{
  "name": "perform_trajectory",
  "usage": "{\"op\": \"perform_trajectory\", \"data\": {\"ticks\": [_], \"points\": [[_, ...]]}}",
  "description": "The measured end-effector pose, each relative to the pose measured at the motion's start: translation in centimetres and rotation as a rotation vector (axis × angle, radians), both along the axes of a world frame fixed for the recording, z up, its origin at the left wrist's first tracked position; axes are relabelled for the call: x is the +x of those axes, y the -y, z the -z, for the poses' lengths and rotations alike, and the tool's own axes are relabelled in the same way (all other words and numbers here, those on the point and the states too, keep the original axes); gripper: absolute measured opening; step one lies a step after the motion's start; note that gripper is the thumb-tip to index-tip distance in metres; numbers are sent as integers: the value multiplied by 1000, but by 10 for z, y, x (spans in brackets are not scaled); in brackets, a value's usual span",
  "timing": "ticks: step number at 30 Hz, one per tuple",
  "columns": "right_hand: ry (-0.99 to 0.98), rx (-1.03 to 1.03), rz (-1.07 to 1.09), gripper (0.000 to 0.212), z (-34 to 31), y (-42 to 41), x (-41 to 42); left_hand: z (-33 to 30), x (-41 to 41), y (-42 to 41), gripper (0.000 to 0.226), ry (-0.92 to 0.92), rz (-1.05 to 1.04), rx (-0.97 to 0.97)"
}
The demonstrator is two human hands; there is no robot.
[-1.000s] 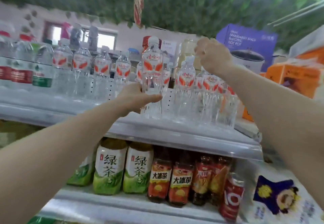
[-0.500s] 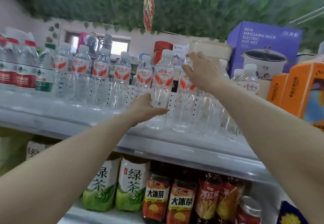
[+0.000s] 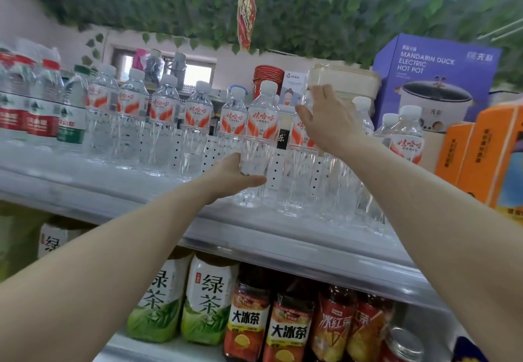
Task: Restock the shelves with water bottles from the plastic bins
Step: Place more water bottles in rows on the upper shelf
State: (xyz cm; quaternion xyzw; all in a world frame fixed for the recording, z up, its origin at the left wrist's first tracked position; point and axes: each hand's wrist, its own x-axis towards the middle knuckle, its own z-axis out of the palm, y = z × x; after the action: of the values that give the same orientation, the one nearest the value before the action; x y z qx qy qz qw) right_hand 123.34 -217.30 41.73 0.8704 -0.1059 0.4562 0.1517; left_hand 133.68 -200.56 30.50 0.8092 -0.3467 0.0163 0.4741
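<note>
**Two hands at the water shelf**

Head view: my left hand [image 3: 235, 173] grips the lower body of a water bottle [image 3: 259, 146], fingers curled round it. The bottle stands upright on the upper shelf [image 3: 119, 191], long axis vertical, white cap up, red label facing me, at the right end of a row of like bottles [image 3: 164, 123]. My right hand [image 3: 325, 118] is raised against the neighbouring bottle [image 3: 300, 146] just to the right (also upright), fingers [image 3: 321, 94] loosely spread over its top rather than clamped. Green tea bottles [image 3: 184, 296] and iced tea bottles [image 3: 268, 325] stand on the shelf below.
</note>
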Motion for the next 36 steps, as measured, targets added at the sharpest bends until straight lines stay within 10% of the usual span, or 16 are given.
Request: {"op": "perform_trajectory", "data": {"ticks": [20, 36], "points": [[-145, -109, 115, 54, 97, -103, -70, 24, -62, -139, 61, 906, -206, 154], [-457, -1, 27, 52, 376, -244, -121, 258, -70, -255, 57, 941, 8, 331]]}}
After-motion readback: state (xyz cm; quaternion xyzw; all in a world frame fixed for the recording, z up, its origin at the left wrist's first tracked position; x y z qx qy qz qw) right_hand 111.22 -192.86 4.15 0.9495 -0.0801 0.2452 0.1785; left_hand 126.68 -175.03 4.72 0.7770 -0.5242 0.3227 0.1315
